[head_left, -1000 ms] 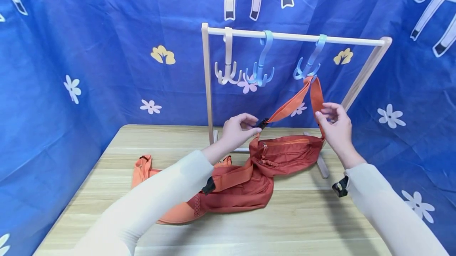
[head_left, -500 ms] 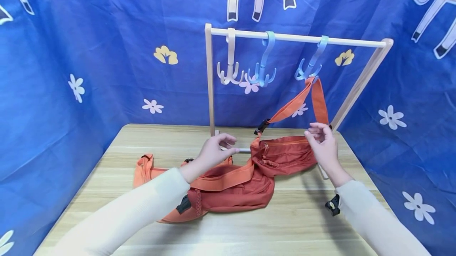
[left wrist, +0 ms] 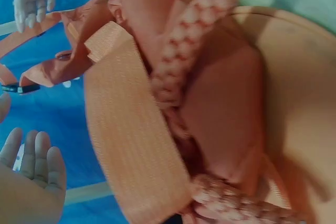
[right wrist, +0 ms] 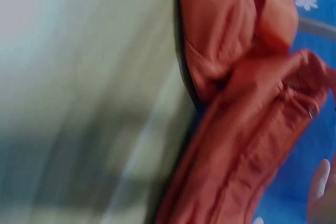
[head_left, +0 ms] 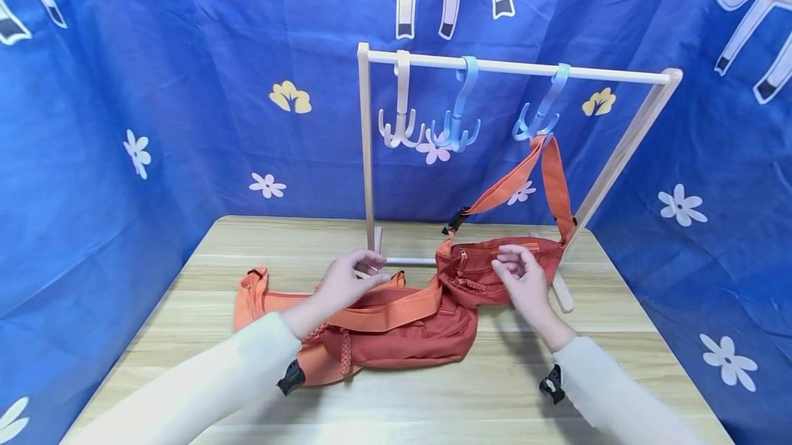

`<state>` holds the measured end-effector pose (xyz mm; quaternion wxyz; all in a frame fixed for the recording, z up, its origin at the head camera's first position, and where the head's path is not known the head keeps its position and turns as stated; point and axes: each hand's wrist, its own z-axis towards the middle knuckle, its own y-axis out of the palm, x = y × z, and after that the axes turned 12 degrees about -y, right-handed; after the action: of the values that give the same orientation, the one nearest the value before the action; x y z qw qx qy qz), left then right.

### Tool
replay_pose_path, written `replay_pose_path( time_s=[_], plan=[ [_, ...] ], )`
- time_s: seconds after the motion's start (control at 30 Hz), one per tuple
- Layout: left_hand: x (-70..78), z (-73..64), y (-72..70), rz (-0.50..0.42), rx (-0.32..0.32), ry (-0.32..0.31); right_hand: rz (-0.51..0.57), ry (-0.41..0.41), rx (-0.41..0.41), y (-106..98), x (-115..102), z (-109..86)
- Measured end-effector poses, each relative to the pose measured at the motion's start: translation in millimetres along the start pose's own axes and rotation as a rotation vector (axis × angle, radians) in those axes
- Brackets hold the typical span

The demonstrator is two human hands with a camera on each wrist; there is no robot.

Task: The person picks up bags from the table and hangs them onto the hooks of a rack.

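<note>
A dark red waist bag (head_left: 495,269) hangs by its orange strap (head_left: 555,187) from the right blue hook (head_left: 537,118), its underside low by the table. Another red waist bag (head_left: 408,345) lies left of it, a broad orange strap (left wrist: 134,135) across its front. My left hand (head_left: 343,283) hovers above that lying bag, fingers loosely bent and nothing in them. In front of the hanging bag is my right hand (head_left: 526,283), fingers relaxed and holding nothing. A braided zipper pull (left wrist: 186,40) shows large in the left wrist view. An orange piece with a rounded edge (head_left: 324,366) lies below the bag.
A rack with a white top rail (head_left: 507,68) and wooden posts (head_left: 367,156) stands at the back of the wooden table (head_left: 445,404). A white hook (head_left: 401,115) and another blue hook (head_left: 458,122) hang from the rail. Blue patterned cloth (head_left: 185,87) surrounds the table.
Both hands have let go of the hanging bag's strap and buckle. The left hand has moved left and down, the right hand down and left. The bag stays on the hook.
</note>
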<state>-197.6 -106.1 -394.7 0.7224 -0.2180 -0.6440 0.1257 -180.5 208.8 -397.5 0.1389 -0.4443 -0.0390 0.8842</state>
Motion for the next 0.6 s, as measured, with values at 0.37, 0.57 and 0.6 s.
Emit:
replay_pose_path(
  time_s=[0.37, 0.57, 0.6],
  plan=[
    [-22.2, -16.4, -7.0, -0.033, -0.029, -0.031, 0.086, 0.1, -0.17, 34, 2, -22.5],
    [-29.2, -25.3, -14.1, -0.006, -0.04, -0.061, 0.152, 0.127, -0.242, 52, -5, -29.7],
    [-30.6, -26.5, -15.5, -0.007, -0.046, -0.062, 0.167, 0.125, -0.254, 56, -6, -30.8]
  ],
)
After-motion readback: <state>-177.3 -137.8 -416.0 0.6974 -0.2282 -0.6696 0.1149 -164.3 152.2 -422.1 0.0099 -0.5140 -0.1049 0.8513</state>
